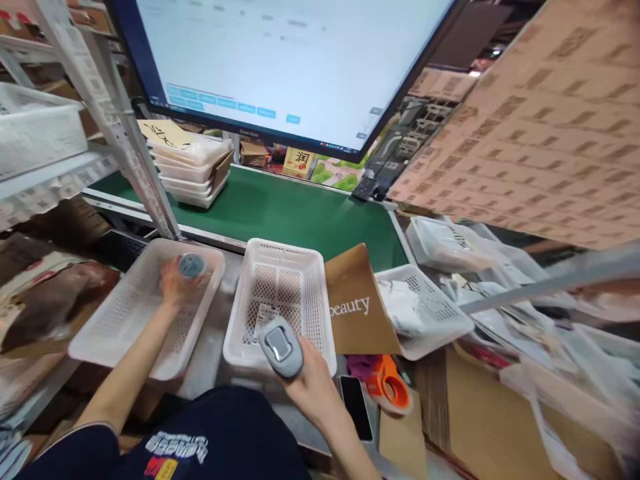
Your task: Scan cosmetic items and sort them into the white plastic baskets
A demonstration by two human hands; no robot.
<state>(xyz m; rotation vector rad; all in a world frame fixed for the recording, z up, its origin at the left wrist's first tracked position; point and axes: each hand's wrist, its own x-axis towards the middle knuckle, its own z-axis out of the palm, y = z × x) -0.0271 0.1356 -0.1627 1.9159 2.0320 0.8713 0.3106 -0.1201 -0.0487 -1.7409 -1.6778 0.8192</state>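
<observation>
My left hand (173,285) is closed round a small jar with a round blue-grey lid (191,265), above the far end of the left white basket (80,350). My right hand (311,375) grips a grey handheld barcode scanner (281,348), its rounded top facing up, over the near part of the middle white basket (320,267). A printed slip of paper (265,317) lies in that basket, partly behind the scanner. To the right of it stands a brown cardboard piece (355,320) lettered "beauty".
A large monitor (300,60) hangs over the green conveyor belt (280,213). Stacked white trays (195,180) stand at its left. An orange tape dispenser (390,387) and a phone (356,407) lie at right, near another white basket (435,310). A metal post (135,160) rises at left.
</observation>
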